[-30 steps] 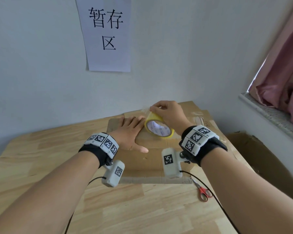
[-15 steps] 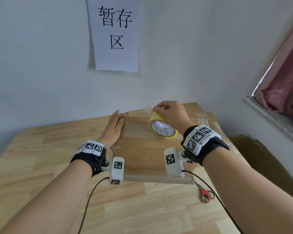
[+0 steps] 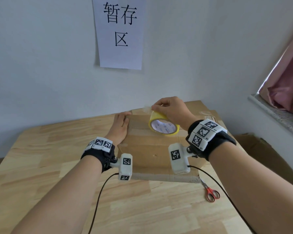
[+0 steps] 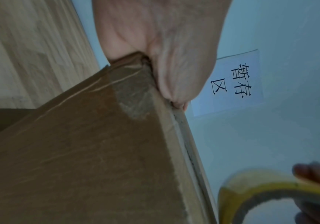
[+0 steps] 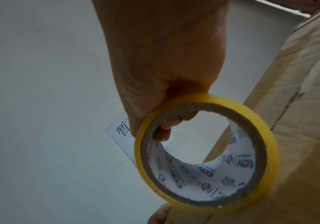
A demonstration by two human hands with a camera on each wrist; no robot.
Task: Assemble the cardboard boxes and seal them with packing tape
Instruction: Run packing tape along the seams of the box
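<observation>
A brown cardboard box (image 3: 152, 149) stands on the wooden table (image 3: 41, 157), its top flaps closed. My left hand (image 3: 120, 127) lies with straight fingers along the box's left edge, palm against the corner (image 4: 164, 37). Old tape residue shows on the box (image 4: 88, 151) below that palm. My right hand (image 3: 171, 108) grips a yellow tape roll (image 3: 163, 128) just above the far part of the box top. Its fingers reach through the roll's core (image 5: 270, 145) while the thumb pinches the outside; a short loose end of tape sticks out at the fingertips.
Red-handled scissors (image 3: 211, 193) lie on the table by the box's near right corner. More flat cardboard (image 3: 208, 115) lies behind the box against the wall. An open carton (image 3: 264, 157) stands on the floor at the right. A paper sign (image 3: 120, 32) hangs on the wall.
My left hand slid from lying flat on the box top to the box's left edge. The right hand with the roll stayed over the far part of the top.
</observation>
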